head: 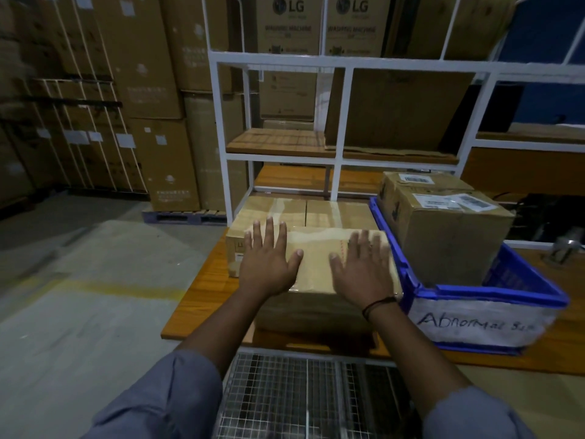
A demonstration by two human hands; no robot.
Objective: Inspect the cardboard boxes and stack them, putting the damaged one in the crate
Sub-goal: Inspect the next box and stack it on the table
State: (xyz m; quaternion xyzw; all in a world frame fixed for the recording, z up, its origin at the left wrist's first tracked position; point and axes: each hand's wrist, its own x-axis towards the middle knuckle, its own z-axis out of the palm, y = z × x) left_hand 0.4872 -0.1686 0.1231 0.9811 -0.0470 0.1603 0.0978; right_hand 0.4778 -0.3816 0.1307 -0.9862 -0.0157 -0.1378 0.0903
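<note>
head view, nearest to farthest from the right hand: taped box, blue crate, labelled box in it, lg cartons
1. Taped brown cardboard box: under the right hand.
2. Blue plastic crate: just right.
3. Labelled cardboard box: inside the crate.
4. LG washing machine cartons: far back, top.

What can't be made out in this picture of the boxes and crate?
Head view:
- Front box: top partly covered by left hand and right hand; damage unclear.
- Crate writing: blurred after "Abnormal".
- Labels on the box in the crate: too small to read.
- Rear boxes: fronts hidden behind front box.
</note>
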